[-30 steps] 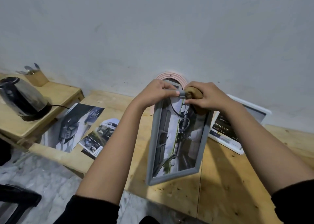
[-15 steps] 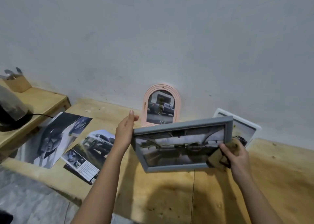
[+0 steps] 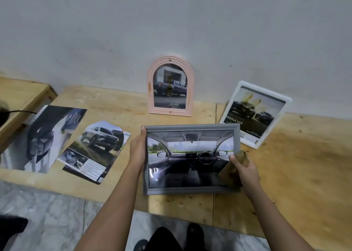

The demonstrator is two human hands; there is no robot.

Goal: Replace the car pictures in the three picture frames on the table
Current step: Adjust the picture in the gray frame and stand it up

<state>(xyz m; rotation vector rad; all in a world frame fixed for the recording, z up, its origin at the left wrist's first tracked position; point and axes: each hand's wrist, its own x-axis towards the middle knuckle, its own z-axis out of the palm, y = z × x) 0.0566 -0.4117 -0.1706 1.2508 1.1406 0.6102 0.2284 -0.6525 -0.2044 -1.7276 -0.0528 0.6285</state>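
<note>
I hold a grey rectangular frame [image 3: 190, 190] in landscape position, face up over the table's front edge; it shows a car-interior picture. My left hand [image 3: 138, 150] grips its left side. My right hand [image 3: 244, 169] grips its right side together with a brown stand piece [image 3: 229, 174] of the frame. A pink arched frame [image 3: 170, 112] with a dark pickup picture leans on the wall behind. A white frame [image 3: 256, 143] with a "Double Cab" picture leans to the right.
Two loose car pictures lie on the wooden table [image 3: 295, 174] at the left: a dark one [image 3: 43, 136] and a cut-out SUV sheet [image 3: 95, 151]. A raised wooden shelf [image 3: 21, 94] with a black cable stands far left. Marble floor and my feet show below.
The grey frame turned from upright portrait to landscape and came down toward the table front. My hands moved from its top to its left and right sides. The view tilted downward.
</note>
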